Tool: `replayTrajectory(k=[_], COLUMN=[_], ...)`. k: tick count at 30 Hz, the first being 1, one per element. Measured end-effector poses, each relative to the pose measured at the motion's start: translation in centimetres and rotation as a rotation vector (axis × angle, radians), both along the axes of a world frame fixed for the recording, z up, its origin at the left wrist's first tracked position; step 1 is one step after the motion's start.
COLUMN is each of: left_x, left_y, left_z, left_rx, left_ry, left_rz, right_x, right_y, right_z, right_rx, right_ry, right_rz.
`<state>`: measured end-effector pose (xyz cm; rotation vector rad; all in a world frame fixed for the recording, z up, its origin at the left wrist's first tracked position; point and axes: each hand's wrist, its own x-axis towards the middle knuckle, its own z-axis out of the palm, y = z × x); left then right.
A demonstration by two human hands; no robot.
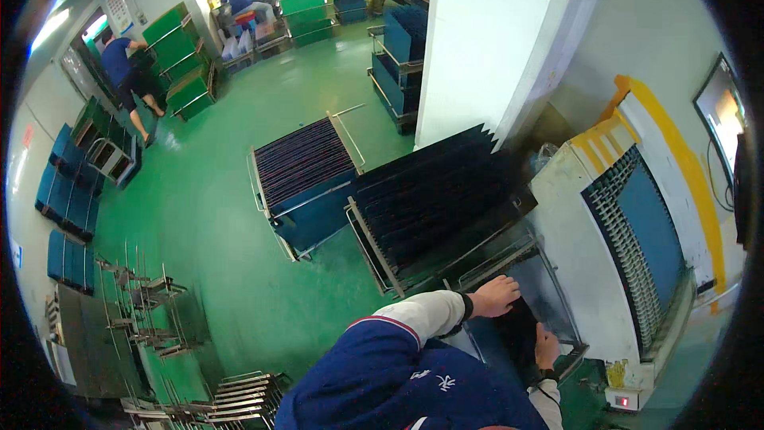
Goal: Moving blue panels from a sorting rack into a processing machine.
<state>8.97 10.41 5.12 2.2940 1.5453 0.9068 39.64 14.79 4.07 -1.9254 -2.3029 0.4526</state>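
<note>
A dark, flat panel (519, 333) is in front of my body, at the near end of a metal-framed rack (555, 264). My left hand (495, 296) rests at the panel's far edge with its fingers curled over it. On the panel's right side, my right hand (546, 348) grips the edge, its fingertips partly hidden. Just beyond my left hand stands a rack of closely spaced dark panels (438, 207). To my right, a blue panel (649, 223) lies on the rollers of a pale machine (561, 191).
A second panel rack (306, 163) stands ahead on the green floor (231, 231). Behind the racks rises a white pillar (477, 48). Metal frames (147, 302) stand at the left. Far off, a person (119, 64) stands by stacked green panels (171, 40). A screen (723, 107) hangs at right.
</note>
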Motion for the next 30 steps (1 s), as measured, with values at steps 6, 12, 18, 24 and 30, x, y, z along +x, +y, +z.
replayTrajectory(k=[6,12,18,24,30], left_x=[0.1,0.1,0.0,0.1,0.0], left_y=[-0.2,-0.3,-0.1,0.3,0.4], left_z=[0.5,0.5,0.2,0.2,-0.4], left_rx=[-0.077,-0.059,-0.049,-0.046,-0.072], left_ry=[0.026,-0.001,0.007,-0.008,-0.031], left_rz=[-0.018,-0.027,-0.026,-0.029,-0.026], right_x=[0.0,0.4,-0.2,0.3,-1.0], right_y=[-0.2,0.1,-0.2,-0.1,-0.2], right_z=[-0.3,-0.8,0.2,-0.4,1.2], right_rx=[0.064,0.058,-0.020,0.024,-0.027], right_ry=[-0.082,-0.076,0.008,-0.038,-0.019], right_rz=[-0.038,-0.077,-0.057,-0.084,-0.055])
